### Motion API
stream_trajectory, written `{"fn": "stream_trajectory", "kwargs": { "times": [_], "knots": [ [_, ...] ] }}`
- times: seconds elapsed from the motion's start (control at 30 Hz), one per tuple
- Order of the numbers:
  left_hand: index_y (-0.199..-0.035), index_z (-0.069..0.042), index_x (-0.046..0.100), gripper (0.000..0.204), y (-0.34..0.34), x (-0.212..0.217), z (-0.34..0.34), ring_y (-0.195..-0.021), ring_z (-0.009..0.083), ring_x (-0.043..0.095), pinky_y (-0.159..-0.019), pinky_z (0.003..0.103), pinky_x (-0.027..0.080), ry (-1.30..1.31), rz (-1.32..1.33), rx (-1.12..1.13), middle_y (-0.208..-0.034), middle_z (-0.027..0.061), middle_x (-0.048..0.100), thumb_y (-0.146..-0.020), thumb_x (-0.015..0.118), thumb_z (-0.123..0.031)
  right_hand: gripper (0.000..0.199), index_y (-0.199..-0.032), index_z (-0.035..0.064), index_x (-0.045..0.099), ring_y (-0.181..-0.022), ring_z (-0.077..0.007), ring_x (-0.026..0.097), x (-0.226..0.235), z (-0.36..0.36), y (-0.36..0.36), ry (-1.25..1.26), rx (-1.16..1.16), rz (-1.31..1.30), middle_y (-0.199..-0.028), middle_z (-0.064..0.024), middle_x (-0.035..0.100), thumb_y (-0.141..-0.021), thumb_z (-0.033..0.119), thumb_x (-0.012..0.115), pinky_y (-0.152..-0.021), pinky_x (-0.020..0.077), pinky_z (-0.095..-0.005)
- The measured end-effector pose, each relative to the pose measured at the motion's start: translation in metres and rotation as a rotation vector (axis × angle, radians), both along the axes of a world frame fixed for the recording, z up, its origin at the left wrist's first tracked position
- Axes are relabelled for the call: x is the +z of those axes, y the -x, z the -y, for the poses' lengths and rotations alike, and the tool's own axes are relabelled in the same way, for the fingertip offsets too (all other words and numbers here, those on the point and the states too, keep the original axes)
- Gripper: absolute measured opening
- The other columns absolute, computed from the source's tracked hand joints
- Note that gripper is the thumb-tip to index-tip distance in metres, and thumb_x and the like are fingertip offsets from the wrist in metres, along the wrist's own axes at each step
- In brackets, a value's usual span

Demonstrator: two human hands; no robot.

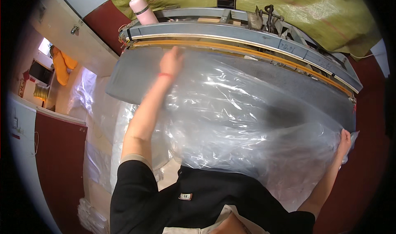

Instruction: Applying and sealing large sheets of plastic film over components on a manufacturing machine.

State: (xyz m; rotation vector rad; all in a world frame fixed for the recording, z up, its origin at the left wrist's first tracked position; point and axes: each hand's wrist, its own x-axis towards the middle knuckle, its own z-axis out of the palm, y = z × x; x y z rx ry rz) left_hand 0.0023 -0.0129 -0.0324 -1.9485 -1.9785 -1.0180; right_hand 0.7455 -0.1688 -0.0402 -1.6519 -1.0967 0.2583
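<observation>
A wide sheet of clear plastic film (222, 110) stretches across the grey worktop (134, 73) in front of me, creased and shiny. My left hand (170, 63), a red band on its wrist, is near the far edge of the worktop, slightly blurred; its fingers are closed on the film's far left part. Out at the right end, my right hand (345, 143) pinches the film's edge, and a short loose bit sticks out past the fingers. Between the hands the film's far edge runs slantwise, leaving a strip of worktop uncovered. The near part hangs toward my body.
Behind the worktop runs a long grey metal beam (247, 36) with orange strips (214, 45) below it. A pink bottle (142, 10) and a metal clamp mechanism (269, 19) are at the back. Yellow-green sheeting (305, 11) hangs beyond. More clear plastic (99, 151) lies at left.
</observation>
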Motion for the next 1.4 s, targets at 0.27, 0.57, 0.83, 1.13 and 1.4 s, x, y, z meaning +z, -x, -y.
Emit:
{"fn": "stream_trajectory", "kwargs": {
  "times": [0.27,0.57,0.83,1.13,1.4],
  "knots": [
    [-0.086,-0.007,0.06,0.017,-0.017,0.018,0.006,-0.064,0.0218,0.057,-0.061,0.031,0.044,0.279,0.22,-0.067,-0.069,0.0094,0.059,-0.074,0.062,-0.018,0.02,-0.087,0.0045,0.061,-0.075,-0.0057,0.047,0.002,-0.009,-0.028,0.081,-0.083,-0.149,-0.081,0.0032,0.055,-0.081,0.024,0.059,-0.07,0.0373,-0.0194],
    [-0.079,-0.004,0.051,0.014,0.005,0.02,-0.021,-0.054,0.0069,0.043,-0.049,0.021,0.036,-0.144,1.091,-0.078,-0.06,-0.0009,0.048,-0.084,0.047,-0.017,0.019,-0.086,0.0054,0.058,-0.063,-0.0064,0.046,-0.01,-0.138,0.004,-0.257,-0.187,0.08,-0.071,0.0009,0.053,-0.083,0.023,0.055,-0.056,0.0382,-0.0213],
    [-0.073,-0.006,0.05,0.014,0.044,-0.012,-0.05,-0.049,0.0037,0.038,-0.044,0.018,0.032,-0.204,1.037,-0.017,-0.058,-0.0038,0.045,-0.083,0.052,-0.015,0.018,-0.074,0.0031,0.055,-0.056,-0.0053,0.044,-0.012,-0.203,0.068,-0.258,-0.008,-0.209,-0.063,0.0019,0.052,-0.078,0.019,0.062,-0.052,0.0367,-0.0208],
    [-0.079,-0.003,0.049,0.013,0.055,-0.012,-0.061,-0.058,0.0101,0.047,-0.053,0.023,0.041,-0.307,0.823,0.242,-0.067,0.0024,0.051,-0.076,0.057,-0.012,0.013,-0.08,0.004,0.052,-0.052,-0.0097,0.049,0.016,-0.197,0.076,-0.208,-0.11,-0.277,-0.062,-0.0035,0.053,-0.076,0.013,0.06,-0.047,0.0398,-0.0209],
    [-0.095,0.001,0.05,0.024,0.071,-0.012,-0.044,-0.082,0.0207,0.053,-0.076,0.028,0.043,-0.357,1.241,0.128,-0.094,0.0117,0.055,-0.075,0.056,-0.012,0.012,-0.078,0.0016,0.053,-0.054,-0.0091,0.048,0.034,-0.176,0.095,-0.307,0.008,-0.321,-0.062,-0.0023,0.051,-0.081,0.013,0.054,-0.05,0.0391,-0.0211]
  ]
}}
